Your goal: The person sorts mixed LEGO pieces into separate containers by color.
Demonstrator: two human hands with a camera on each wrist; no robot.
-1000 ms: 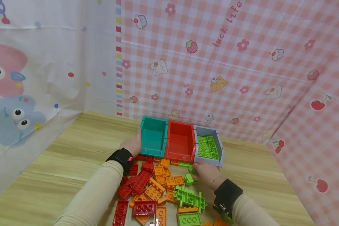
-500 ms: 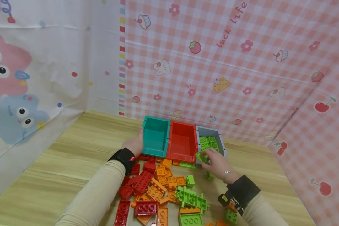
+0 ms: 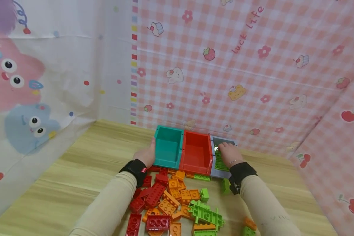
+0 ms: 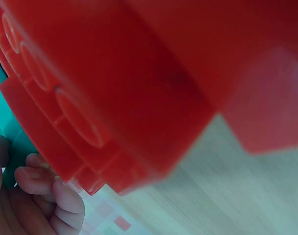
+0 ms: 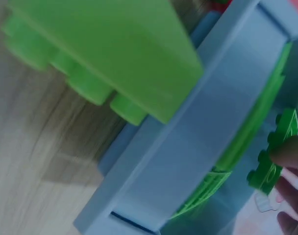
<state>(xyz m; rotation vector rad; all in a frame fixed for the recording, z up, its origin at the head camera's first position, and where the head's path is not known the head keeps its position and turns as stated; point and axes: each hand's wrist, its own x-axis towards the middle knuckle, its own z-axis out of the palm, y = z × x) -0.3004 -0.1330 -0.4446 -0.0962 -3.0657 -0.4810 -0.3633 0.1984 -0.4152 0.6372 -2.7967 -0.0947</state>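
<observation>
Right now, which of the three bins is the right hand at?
The grey bin at the row's right end: the right hand pinches a green brick there. The left hand touches the teal bin; neither is at the red bin.

From above and behind the left fingers (image 4: 36,180) and right fingers (image 5: 292,155), the surface (image 3: 76,167) is viewed forward and down by the head camera, the checked cloth (image 3: 177,42) being faced beyond them. By the left wrist camera, set close, mostly red bricks (image 4: 114,73) are taken in; what is blurrily shown beside those fingers seems the teal bin (image 4: 3,107), shared with the head view. By the right wrist camera, the grey bin (image 5: 188,132) near its fingers is faced closely and likewise shared.
</observation>
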